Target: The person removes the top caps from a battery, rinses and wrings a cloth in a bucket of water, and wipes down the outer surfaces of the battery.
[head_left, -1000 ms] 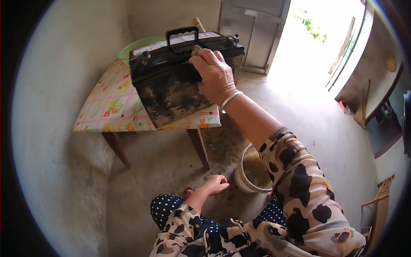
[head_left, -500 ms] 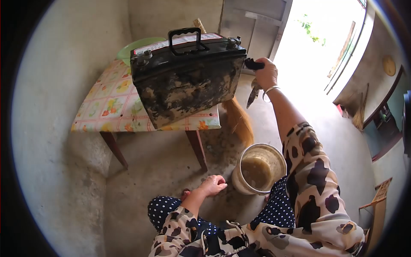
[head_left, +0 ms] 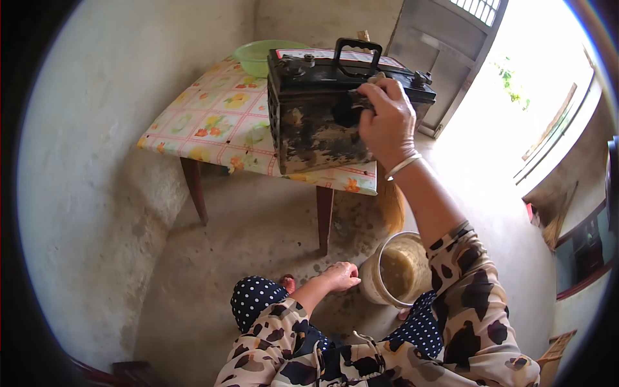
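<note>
A large black battery (head_left: 313,129) with a carrying handle (head_left: 340,51) stands on the table, its front face smeared with pale mud. My right hand (head_left: 391,122) presses a dark, bunched rag (head_left: 348,111) against the upper part of that face, fingers closed around it. Most of the rag is hidden behind the hand. Low down, in front of my lap, my left hand (head_left: 340,276) hangs with curled fingers and nothing visible in them. Just right of it is a bucket (head_left: 374,284) of murky brown water.
A flowered cloth covers the table (head_left: 206,129), which stands by the wall. A green basin (head_left: 255,59) sits behind the battery. The bristles of a broom (head_left: 391,206) show below the table's right corner. An open door (head_left: 429,64) lets in bright light at the right.
My right hand has moved from beside the battery's right end onto its front face, bringing the rag with it. My view has shifted; my left hand stays low near the bucket.
</note>
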A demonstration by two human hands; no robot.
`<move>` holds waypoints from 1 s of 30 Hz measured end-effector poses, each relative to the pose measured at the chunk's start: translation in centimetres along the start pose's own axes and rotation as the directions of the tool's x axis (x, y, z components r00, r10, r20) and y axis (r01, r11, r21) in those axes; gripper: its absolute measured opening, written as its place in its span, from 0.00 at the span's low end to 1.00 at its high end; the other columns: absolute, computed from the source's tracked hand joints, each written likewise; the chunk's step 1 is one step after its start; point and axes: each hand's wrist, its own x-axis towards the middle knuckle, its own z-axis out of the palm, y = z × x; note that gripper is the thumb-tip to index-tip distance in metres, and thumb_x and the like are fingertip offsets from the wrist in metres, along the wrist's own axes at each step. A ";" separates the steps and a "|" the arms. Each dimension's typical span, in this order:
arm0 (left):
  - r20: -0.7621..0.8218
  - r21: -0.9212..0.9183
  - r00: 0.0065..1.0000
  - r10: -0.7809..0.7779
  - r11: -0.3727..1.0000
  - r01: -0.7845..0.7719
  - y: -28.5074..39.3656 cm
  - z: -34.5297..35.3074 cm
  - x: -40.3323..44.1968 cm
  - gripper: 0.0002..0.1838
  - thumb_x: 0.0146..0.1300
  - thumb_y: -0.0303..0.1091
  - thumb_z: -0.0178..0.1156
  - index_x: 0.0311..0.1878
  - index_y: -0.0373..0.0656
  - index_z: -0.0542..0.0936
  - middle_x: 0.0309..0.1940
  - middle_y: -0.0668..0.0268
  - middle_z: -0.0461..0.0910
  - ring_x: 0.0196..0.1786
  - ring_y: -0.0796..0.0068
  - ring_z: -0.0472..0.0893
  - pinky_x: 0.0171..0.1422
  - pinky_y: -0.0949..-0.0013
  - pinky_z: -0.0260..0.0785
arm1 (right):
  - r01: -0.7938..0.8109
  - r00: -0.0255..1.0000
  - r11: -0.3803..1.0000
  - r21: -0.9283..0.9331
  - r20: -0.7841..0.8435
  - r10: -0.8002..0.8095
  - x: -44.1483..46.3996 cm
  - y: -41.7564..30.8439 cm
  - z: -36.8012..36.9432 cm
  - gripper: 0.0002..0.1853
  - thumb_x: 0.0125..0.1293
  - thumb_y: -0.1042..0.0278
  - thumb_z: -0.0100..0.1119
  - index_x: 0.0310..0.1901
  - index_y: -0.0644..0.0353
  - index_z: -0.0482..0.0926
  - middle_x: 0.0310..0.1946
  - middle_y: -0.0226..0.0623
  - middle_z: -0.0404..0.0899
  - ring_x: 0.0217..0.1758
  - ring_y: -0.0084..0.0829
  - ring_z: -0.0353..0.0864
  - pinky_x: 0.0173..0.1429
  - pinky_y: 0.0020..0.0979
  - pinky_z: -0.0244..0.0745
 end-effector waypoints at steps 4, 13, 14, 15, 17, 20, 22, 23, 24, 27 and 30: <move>-0.010 -0.047 1.000 -0.020 0.999 0.019 1.1 -0.6 -0.8 0.15 0.52 0.43 0.57 0.37 0.42 0.79 0.37 0.55 0.79 0.45 0.58 0.77 0.51 0.62 0.68 | 0.036 0.999 0.999 -0.009 0.010 -0.035 1.1 -5.0 1.8 0.15 0.40 0.76 0.52 0.35 0.57 0.77 0.35 0.40 0.71 0.36 0.40 0.74 0.39 0.36 0.72; -0.011 -0.013 0.999 -0.036 0.999 0.036 -0.5 0.3 0.5 0.14 0.52 0.43 0.58 0.37 0.44 0.79 0.38 0.56 0.78 0.45 0.59 0.77 0.51 0.61 0.68 | 0.163 0.980 0.975 0.150 0.091 -0.178 2.2 -9.1 3.9 0.13 0.41 0.76 0.54 0.34 0.57 0.77 0.34 0.39 0.71 0.38 0.38 0.74 0.38 0.35 0.74; -0.011 -0.012 0.999 -0.043 0.999 0.043 -0.5 0.1 0.4 0.14 0.52 0.43 0.58 0.37 0.44 0.79 0.38 0.56 0.78 0.46 0.59 0.77 0.51 0.61 0.68 | 0.181 0.979 0.968 0.173 0.058 -0.194 1.9 -8.0 3.5 0.13 0.41 0.77 0.54 0.33 0.57 0.77 0.35 0.39 0.72 0.38 0.37 0.75 0.39 0.34 0.74; -0.015 -0.017 0.999 -0.052 0.999 0.052 -0.5 0.0 0.3 0.14 0.52 0.43 0.58 0.37 0.44 0.79 0.39 0.56 0.78 0.46 0.59 0.77 0.51 0.61 0.68 | 0.203 0.977 0.958 0.200 0.027 -0.212 1.5 -6.8 3.1 0.13 0.41 0.77 0.53 0.32 0.57 0.78 0.35 0.39 0.73 0.39 0.37 0.75 0.39 0.33 0.75; -0.025 -0.037 0.998 -0.049 0.998 0.048 -0.1 -0.2 -0.1 0.15 0.52 0.43 0.58 0.37 0.43 0.79 0.39 0.56 0.78 0.46 0.59 0.77 0.51 0.62 0.68 | 0.128 0.992 0.975 0.182 -0.014 -0.128 1.1 -4.0 1.9 0.11 0.41 0.77 0.53 0.31 0.57 0.77 0.35 0.35 0.73 0.40 0.37 0.75 0.39 0.35 0.75; -0.014 -0.029 1.000 -0.004 1.000 0.004 0.3 -0.3 -0.1 0.15 0.52 0.43 0.58 0.37 0.43 0.79 0.39 0.56 0.78 0.46 0.58 0.76 0.51 0.61 0.68 | 0.027 0.999 0.985 0.173 0.037 -0.034 0.9 -2.4 1.4 0.12 0.39 0.79 0.52 0.29 0.55 0.79 0.34 0.35 0.74 0.39 0.37 0.75 0.42 0.35 0.74; 0.017 0.007 0.999 0.045 0.999 -0.045 0.7 -0.2 0.0 0.15 0.52 0.43 0.58 0.37 0.43 0.79 0.39 0.56 0.78 0.46 0.58 0.76 0.51 0.61 0.68 | 0.063 0.997 0.976 0.209 0.027 -0.070 1.5 -4.1 1.9 0.12 0.39 0.79 0.52 0.29 0.56 0.79 0.34 0.35 0.75 0.39 0.36 0.75 0.42 0.34 0.74; 0.026 0.005 0.999 0.032 0.999 -0.032 0.9 -0.2 0.0 0.14 0.52 0.43 0.58 0.37 0.43 0.79 0.39 0.56 0.78 0.46 0.58 0.76 0.51 0.61 0.68 | 0.099 0.994 0.964 0.248 0.014 -0.106 1.9 -5.3 2.5 0.12 0.39 0.79 0.52 0.29 0.56 0.78 0.34 0.35 0.75 0.39 0.36 0.75 0.42 0.34 0.74; 0.036 0.001 0.999 0.016 1.000 -0.016 1.1 -0.2 0.0 0.14 0.52 0.42 0.57 0.37 0.43 0.79 0.39 0.56 0.78 0.46 0.59 0.76 0.52 0.61 0.67 | 0.228 0.973 0.934 0.276 -0.091 -0.210 2.3 -6.7 3.3 0.11 0.39 0.81 0.51 0.28 0.60 0.77 0.32 0.38 0.74 0.34 0.38 0.76 0.38 0.33 0.74; -0.015 -0.021 0.999 0.034 0.999 -0.034 0.4 0.2 0.5 0.14 0.52 0.43 0.57 0.37 0.43 0.79 0.39 0.56 0.78 0.47 0.59 0.76 0.52 0.61 0.67 | 0.146 0.989 0.956 0.255 -0.027 -0.144 2.6 -9.4 4.2 0.12 0.38 0.81 0.53 0.29 0.59 0.78 0.32 0.35 0.74 0.37 0.37 0.76 0.41 0.33 0.74; -0.039 0.021 0.998 -0.057 0.998 0.058 0.6 -0.5 -0.2 0.15 0.52 0.43 0.57 0.37 0.43 0.79 0.39 0.56 0.78 0.47 0.59 0.76 0.52 0.61 0.67 | 0.164 0.986 0.943 0.289 -0.029 -0.163 1.7 -8.1 3.4 0.13 0.38 0.81 0.52 0.29 0.58 0.78 0.33 0.35 0.74 0.38 0.37 0.75 0.42 0.33 0.73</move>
